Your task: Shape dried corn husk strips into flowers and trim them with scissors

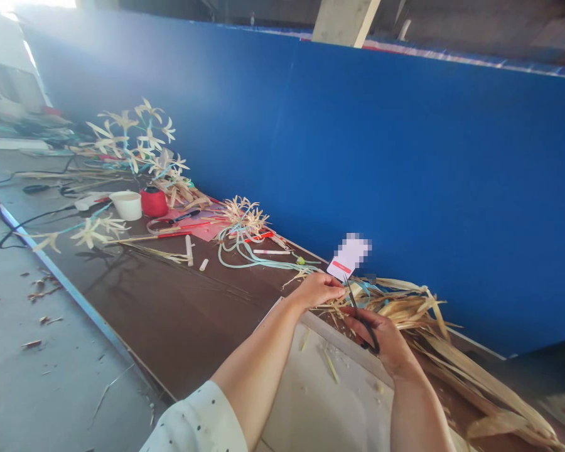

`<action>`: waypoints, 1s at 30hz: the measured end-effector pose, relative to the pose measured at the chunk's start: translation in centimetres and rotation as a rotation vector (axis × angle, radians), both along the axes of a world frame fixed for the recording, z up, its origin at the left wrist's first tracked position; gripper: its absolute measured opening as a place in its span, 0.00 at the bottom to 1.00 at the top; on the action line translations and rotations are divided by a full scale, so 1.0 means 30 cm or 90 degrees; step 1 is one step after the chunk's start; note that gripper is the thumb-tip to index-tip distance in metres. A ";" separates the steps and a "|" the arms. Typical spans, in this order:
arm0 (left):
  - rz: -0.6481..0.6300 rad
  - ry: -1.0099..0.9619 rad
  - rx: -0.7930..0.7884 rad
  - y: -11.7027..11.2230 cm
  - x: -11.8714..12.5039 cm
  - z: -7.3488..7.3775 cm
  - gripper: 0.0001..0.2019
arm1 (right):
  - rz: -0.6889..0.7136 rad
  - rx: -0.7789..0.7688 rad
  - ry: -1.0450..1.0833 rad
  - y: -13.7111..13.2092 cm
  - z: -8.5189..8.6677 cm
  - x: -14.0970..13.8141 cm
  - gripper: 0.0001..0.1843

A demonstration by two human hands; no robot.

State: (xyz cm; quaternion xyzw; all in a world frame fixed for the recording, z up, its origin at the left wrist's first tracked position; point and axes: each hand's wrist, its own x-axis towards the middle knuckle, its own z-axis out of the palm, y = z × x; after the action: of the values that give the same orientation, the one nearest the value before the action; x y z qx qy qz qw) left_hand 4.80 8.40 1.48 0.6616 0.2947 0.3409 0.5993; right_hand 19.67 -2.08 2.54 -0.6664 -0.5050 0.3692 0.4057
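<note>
My left hand [316, 289] is closed in a pinch on a strip of dried husk at the edge of a heap of dried corn husks [433, 320]. My right hand [381, 339] is closed round the black handles of a pair of scissors [358, 314], whose blades point up toward my left fingertips. Both hands hover over the brown table [169, 314], close together. A small white card with a red stripe [346, 260] stands just behind my left hand.
Farther left on the table lie husk flowers [136, 141], a red round container [154, 202], a white cup [127, 204], light-blue cords [249, 254], red-handled tools and black cables [28, 220]. A blue wall [405, 157] runs along the table's far side. A pale board [311, 402] lies under my forearms.
</note>
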 end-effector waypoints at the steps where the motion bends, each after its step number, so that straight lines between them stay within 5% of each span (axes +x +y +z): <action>1: -0.002 -0.001 -0.004 0.000 0.000 0.000 0.14 | 0.002 0.002 0.000 0.001 -0.003 0.003 0.24; 30: -0.026 -0.017 0.008 0.011 0.009 -0.028 0.16 | 0.011 0.014 0.057 0.002 -0.020 0.011 0.26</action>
State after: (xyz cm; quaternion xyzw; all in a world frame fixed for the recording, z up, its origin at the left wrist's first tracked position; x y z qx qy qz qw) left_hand 5.06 8.72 0.64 0.6666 0.2713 0.3389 0.6060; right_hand 20.01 -2.01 1.92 -0.6400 -0.4961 0.3970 0.4320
